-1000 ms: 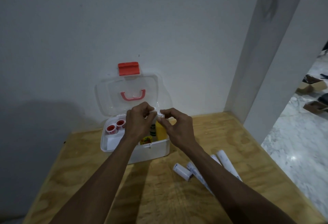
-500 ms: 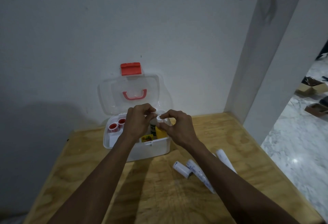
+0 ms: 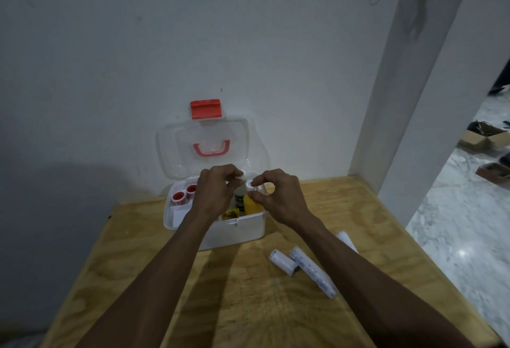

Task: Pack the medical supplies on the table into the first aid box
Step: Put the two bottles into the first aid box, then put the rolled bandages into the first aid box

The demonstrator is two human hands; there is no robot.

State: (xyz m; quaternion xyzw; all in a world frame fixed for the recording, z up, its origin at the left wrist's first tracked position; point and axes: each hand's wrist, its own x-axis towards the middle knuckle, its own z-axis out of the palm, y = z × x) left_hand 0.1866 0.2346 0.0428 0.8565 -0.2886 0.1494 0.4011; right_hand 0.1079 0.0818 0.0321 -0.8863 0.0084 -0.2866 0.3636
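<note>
The white first aid box (image 3: 249,226) stands open at the back of the wooden table (image 3: 248,306), its clear lid (image 3: 171,151) leaning on the wall. Inside are two red-cored tape rolls (image 3: 179,198), a small yellow packet (image 3: 230,213), a dark-labelled bottle (image 3: 239,200) and a yellow bottle (image 3: 252,207). My left hand (image 3: 214,196) pinches the white cap of the dark-labelled bottle. My right hand (image 3: 278,196) pinches the white cap (image 3: 250,185) of the yellow bottle. Two white bandage rolls (image 3: 282,262) (image 3: 314,274) lie in front of the box; a third (image 3: 346,240) is partly hidden by my right forearm.
The white wall is directly behind the box. A white pillar (image 3: 408,126) rises at the table's back right corner. The table's right edge drops to a marble floor (image 3: 455,237) with cardboard boxes (image 3: 480,138) farther off.
Both hands stay over the right side of the box at the bottle tops. They have parted slightly, so the two white caps show separately.
</note>
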